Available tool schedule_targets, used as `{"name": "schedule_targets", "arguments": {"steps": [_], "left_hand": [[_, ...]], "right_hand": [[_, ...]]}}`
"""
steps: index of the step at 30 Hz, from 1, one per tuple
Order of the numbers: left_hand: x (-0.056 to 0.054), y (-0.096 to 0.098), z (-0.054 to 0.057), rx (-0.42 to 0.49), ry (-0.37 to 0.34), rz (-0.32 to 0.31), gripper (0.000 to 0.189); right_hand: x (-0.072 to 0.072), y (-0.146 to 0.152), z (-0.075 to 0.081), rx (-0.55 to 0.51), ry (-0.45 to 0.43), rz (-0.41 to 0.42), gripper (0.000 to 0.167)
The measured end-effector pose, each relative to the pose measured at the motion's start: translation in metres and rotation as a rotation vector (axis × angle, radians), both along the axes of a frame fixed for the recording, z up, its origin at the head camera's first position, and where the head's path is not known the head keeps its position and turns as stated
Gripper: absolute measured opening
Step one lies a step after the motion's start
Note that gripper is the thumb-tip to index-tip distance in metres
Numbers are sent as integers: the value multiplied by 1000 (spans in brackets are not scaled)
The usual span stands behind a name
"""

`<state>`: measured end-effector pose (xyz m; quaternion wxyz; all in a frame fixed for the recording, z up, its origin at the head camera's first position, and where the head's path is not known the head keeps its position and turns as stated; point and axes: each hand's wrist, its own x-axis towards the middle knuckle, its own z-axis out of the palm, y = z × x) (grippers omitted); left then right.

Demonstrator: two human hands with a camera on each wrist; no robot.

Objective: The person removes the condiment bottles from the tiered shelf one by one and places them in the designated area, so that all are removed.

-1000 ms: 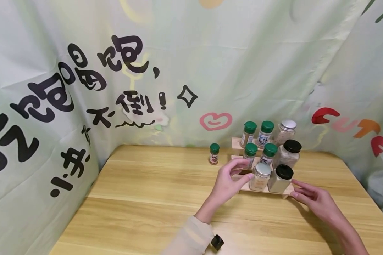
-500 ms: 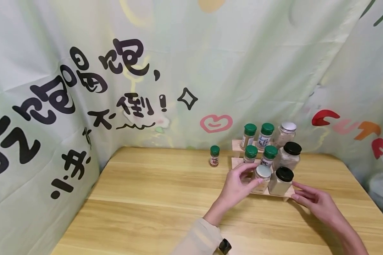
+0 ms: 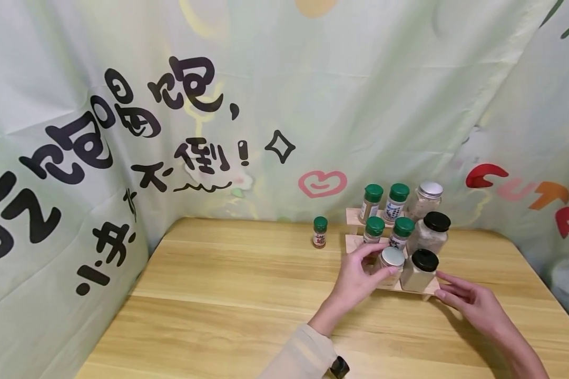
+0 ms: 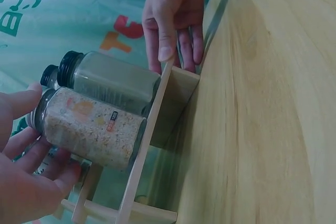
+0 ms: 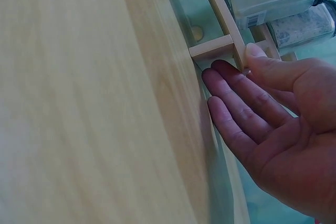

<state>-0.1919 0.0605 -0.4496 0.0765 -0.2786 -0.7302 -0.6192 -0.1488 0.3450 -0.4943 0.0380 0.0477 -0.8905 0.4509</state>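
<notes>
In the head view my left hand grips a glass jar with a silver lid on the lowest tier of a stepped wooden spice rack. The left wrist view has thumb and fingers around the lid end of this jar, which holds pale flakes and stands with its base at the shelf board. My right hand pinches the right end of the rack; its thumb lies on the shelf edge in the right wrist view, other fingers spread below. A black-lidded jar stands beside the silver-lidded one.
On the upper tiers are several green-capped spice bottles, another black-lidded jar and a silver-lidded jar. One small green-capped bottle stands on the wooden table, left of the rack. A printed curtain hangs behind.
My left hand has moved right, from beside the silver-lidded jar to a grip around it. The right hand stays at the rack's end.
</notes>
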Motion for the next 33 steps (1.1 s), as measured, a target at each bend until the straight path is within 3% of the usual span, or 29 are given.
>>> {"name": "schedule_targets", "arguments": {"steps": [16, 25, 33], "left_hand": [[0, -1, 2, 19, -71, -15, 42], [0, -6, -3, 82, -47, -27, 41], [-2, -20, 4, 86, -21, -67, 42]], "right_hand": [[0, -1, -1, 35, -21, -13, 54], [-1, 1, -2, -12, 13, 4, 48], [-1, 2, -3, -57, 4, 17, 48]]}}
